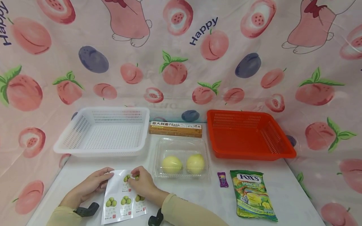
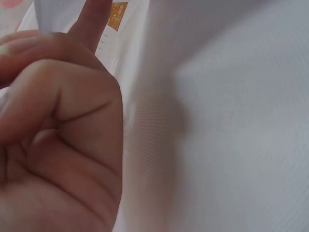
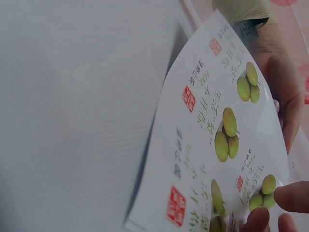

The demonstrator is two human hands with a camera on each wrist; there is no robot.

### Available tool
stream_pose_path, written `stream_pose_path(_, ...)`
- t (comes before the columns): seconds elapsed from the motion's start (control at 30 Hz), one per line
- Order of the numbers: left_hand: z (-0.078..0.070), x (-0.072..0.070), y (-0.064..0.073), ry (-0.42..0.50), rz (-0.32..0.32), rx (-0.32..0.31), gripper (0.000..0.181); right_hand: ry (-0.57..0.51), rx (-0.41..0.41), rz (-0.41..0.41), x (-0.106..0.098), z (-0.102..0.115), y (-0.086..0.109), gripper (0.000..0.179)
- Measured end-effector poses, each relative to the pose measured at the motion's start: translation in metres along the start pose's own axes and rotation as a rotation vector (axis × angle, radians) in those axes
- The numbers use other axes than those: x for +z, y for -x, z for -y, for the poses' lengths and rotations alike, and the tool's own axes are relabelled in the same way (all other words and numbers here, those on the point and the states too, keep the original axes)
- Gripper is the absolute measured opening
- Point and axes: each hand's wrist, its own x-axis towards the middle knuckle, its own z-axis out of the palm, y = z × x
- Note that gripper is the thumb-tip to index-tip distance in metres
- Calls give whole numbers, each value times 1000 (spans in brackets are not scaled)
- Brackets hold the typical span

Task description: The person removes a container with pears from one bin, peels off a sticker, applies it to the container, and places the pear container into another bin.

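Hands (image 1: 91, 183) (image 1: 145, 185) hold a white sheet (image 1: 117, 191) printed with green fruit (image 1: 111, 202).

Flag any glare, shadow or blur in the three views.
Head: fairly sharp, small highlights on the clear plastic box; left wrist: soft shadows on the white surface beside the left hand; right wrist: narrow shadow along one edge of the printed sheet.

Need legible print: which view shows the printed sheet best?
The right wrist view: the printed sheet appears close up, its print large. The head view shows more of it, smaller; the left wrist view, apparently only a blank sliver.
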Motion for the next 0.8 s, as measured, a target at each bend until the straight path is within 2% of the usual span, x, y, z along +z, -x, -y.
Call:
stream_pose_path(0.13, 1, -2, 0, 8, -3, 2, 47, 4, -26, -44, 1, -1, -3, 22)
stream_pose_path(0.23, 2, -4, 0, 4, -13, 2, 47, 32, -57, -60, 0, -1, -4, 13)
stream_pose_path(0.37, 4, -5, -2, -45, -67, -18, 46, 63, -86, -65, 0, -1, -4, 6)
stream_pose_path(0.57, 4, -2, -6, -222, -246, -76, 47, 62, -84, -54, 2, 0, -3, 7)
stream_pose_path(0.7, 5, 0, -6, -377, -331, -78, 48, 55, -113, -37, 2, 1, -1, 6)
stream_pose_path(0.8, 6, -2, -5, -515, -397, -52, 47, 42, -154, -11, 2, 2, 0, 5)
